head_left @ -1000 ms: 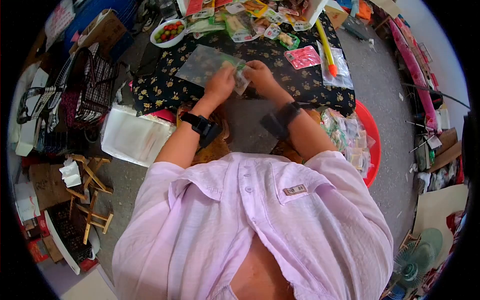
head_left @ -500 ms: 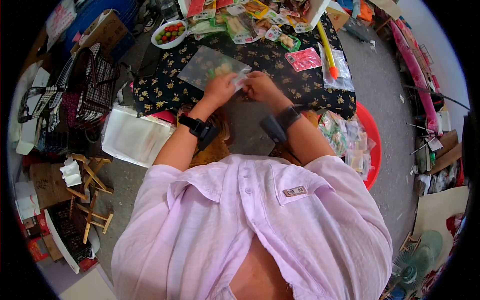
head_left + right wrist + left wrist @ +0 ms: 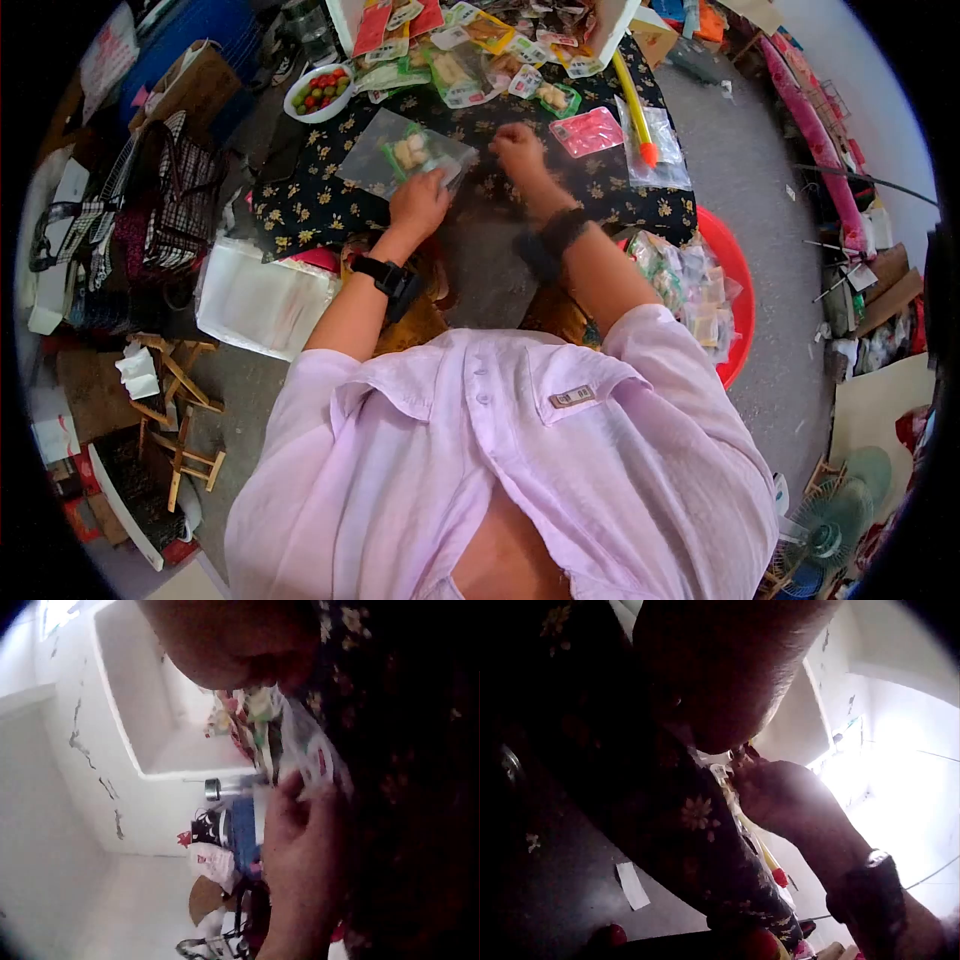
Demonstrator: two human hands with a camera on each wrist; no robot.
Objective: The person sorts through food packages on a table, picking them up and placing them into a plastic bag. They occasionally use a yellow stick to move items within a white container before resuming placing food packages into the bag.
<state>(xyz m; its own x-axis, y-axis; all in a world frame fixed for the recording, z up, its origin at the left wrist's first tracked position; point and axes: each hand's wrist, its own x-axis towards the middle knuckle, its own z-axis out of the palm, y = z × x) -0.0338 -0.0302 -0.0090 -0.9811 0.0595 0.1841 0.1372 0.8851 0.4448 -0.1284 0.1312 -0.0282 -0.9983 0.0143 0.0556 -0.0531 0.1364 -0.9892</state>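
While left hand [image 3: 418, 205] pins it, clear bag [image 3: 400, 152] lies flat, pointing away.

The person wears a loose pale pink shirt [image 3: 500, 450] with short sleeves, small buttons down the front and a small tag on the chest pocket, filling the lower centre of the head view. A black band sits on each wrist [image 3: 378, 272].
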